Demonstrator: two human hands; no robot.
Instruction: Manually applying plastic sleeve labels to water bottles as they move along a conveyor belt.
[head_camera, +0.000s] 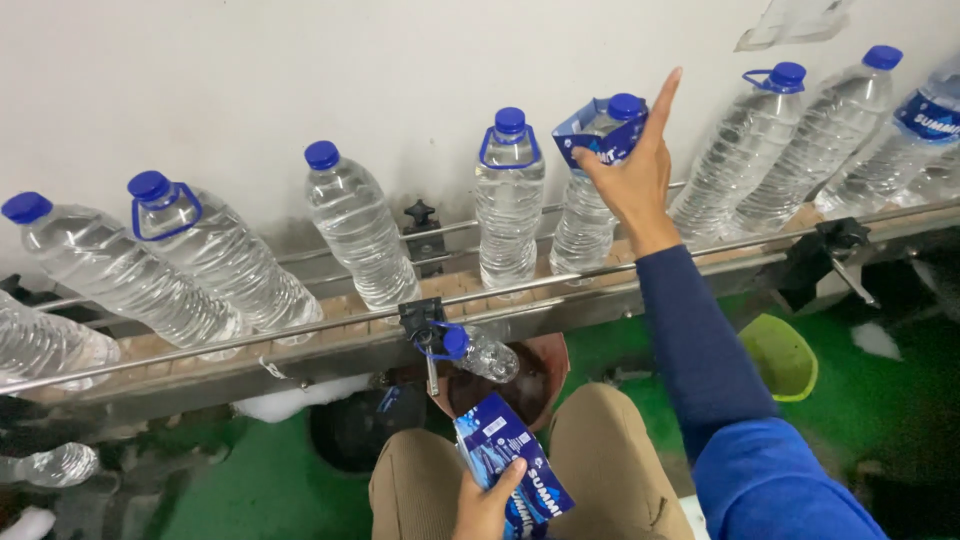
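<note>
Nearest you: your left hand (487, 508), low over your lap, fingers closed around a stack of blue printed label sleeves (512, 470). Stack is tilted, its upper end pointing toward the conveyor. Your knees in tan trousers (610, 460) sit either side of it.

Just past the knees: a dark round bucket (520, 385) on the green floor (860, 380), under the conveyor's near edge. One small bottle (482, 352) with a blue cap lies tipped at the bucket's rim, just below a black rail clamp (420, 318). A yellow-green bowl (780, 355) sits on the floor to the right, well apart from the bucket.

Next out: the conveyor (350, 330), running left to right between two metal guide rails, with a row of clear water bottles with blue caps. Some carry a blue handle ring at the neck, such as the upright bottle (510, 200) near the conveyor's middle.

Your right hand (632, 170), arm in a blue sleeve, reaches across the near rail. Thumb and lower fingers pinch a blue label sleeve (590, 132), opened out and sitting over the neck of one bottle (590, 215) just right of the middle; index finger sticks up straight.

Farthest: a white wall (300, 70) behind the conveyor's far edge.
</note>
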